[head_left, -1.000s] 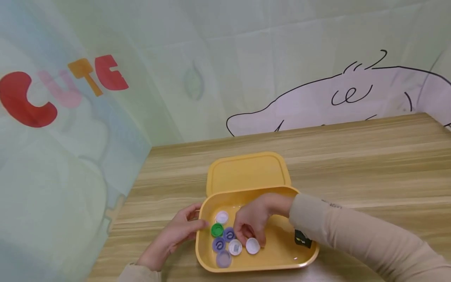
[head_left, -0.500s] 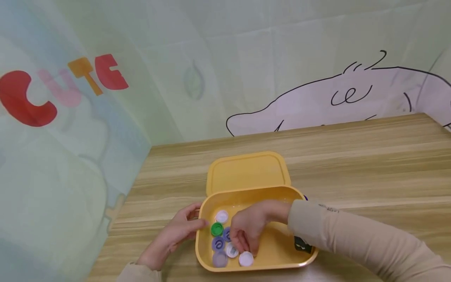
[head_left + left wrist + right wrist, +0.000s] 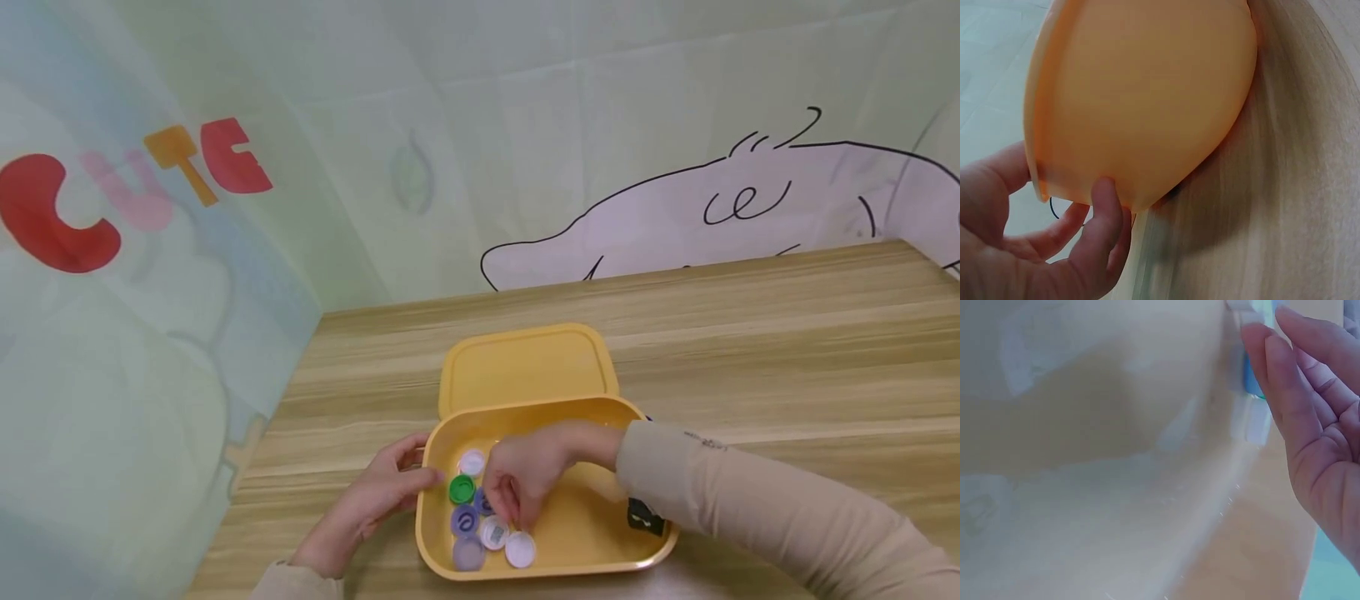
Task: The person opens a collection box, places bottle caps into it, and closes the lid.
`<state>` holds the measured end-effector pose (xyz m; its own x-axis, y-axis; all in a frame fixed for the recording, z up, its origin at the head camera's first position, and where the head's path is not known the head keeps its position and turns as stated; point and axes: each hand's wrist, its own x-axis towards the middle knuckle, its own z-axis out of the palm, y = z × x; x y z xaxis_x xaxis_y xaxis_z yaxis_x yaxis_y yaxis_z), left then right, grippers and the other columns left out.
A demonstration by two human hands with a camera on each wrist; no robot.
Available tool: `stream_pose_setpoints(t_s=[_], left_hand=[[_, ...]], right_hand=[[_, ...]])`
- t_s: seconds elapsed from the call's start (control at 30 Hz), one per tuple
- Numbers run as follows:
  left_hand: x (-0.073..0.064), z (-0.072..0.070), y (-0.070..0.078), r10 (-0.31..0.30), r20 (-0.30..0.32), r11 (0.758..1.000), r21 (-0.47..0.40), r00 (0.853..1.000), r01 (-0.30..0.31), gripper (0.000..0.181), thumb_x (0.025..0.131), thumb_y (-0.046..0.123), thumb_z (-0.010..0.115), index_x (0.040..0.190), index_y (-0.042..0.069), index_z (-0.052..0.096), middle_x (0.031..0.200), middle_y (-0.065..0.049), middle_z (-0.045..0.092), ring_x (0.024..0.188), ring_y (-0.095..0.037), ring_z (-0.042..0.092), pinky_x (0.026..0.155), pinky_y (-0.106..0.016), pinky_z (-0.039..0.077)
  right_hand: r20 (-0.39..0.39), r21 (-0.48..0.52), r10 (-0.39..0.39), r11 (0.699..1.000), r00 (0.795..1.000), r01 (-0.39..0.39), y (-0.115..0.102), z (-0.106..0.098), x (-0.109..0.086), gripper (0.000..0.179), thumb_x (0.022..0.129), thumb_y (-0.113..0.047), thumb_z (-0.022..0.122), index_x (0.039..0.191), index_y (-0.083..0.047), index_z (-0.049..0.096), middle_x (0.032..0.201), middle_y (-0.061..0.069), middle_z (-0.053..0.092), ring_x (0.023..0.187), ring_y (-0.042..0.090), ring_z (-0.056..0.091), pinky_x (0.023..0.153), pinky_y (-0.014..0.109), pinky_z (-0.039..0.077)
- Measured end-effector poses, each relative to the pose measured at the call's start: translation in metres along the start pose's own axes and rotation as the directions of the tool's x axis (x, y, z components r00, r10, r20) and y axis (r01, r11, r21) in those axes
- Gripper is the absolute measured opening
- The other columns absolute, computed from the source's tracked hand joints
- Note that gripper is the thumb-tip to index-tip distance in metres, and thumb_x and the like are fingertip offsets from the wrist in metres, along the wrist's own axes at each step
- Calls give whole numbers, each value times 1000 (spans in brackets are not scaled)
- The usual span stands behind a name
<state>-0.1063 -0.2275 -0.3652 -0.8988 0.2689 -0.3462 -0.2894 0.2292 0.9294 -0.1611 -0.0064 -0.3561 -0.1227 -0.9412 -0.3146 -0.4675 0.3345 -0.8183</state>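
My left hand (image 3: 392, 483) grips the left rim of a yellow plastic box (image 3: 592, 569); in the left wrist view the thumb lies at the rim and the fingers against the outer wall. Inside the box, my right hand (image 3: 521, 479) reaches down, its fingertips right at the edge of a white bottle cap (image 3: 520, 550). The right wrist view shows its thumb and fingers bent slightly towards each other, with a narrow gap between. Beside that cap lie a white cap with a printed label (image 3: 493, 533), a greyish-purple cap (image 3: 468, 553), purple caps (image 3: 464, 520) and a green cap (image 3: 462, 489).
A pale pinkish-white cap (image 3: 472, 462) lies near the box's upper left corner. The yellow lid (image 3: 528, 371) rests behind the box on the wood-grain table (image 3: 750, 358). A dark patch (image 3: 645, 517) shows at the box's right end. Printed cloth (image 3: 420, 167) hangs behind and left.
The right hand has moved left and slightly towards the front of the box, and the white cap has shifted the same way beside the labelled cap. The left hand has stayed at the rim.
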Motion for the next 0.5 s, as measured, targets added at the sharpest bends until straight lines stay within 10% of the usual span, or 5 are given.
stream_pose_setpoints(t_s=[0.5], left_hand=[[1,-1,-2,-1,6,1000,-17,1000,2,61,80,6,59,135,-8,35,116,-18,54,90,-21,61,74,-39,56]], right_hand=[[-48,-59,-58,997,997,56,-6,-14,-8,25,70,8,74,92,0,64,80,6,63,67,-2,54,67,15,51]])
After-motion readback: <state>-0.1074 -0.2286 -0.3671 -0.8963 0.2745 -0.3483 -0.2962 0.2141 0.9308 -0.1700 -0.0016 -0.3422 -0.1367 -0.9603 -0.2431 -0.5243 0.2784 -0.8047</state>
